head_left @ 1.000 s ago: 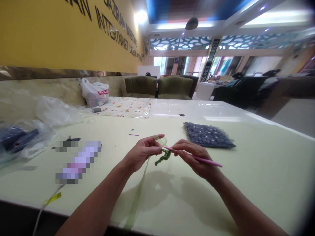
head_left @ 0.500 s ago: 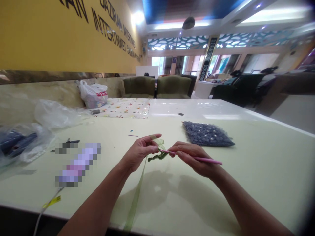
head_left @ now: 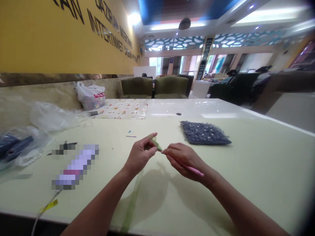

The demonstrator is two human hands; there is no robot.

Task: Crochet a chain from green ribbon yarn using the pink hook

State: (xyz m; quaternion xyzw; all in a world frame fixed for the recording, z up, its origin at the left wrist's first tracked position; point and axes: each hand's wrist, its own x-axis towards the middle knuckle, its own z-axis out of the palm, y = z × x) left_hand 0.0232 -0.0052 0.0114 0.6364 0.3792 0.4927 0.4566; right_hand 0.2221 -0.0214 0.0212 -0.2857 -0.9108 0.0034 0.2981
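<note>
Slim pink rod smooth, plastic-looking; long green ribbon sheer cloth; flat blue-grey beaded textile rough.

Pink against pale green

The hook is pink, the ribbon pale green. The knitted piece is slate blue, dotted with white. A white sheet carries scattered orange and red motifs. The wall is yellow, lettered in black; the armchairs are olive.
</note>
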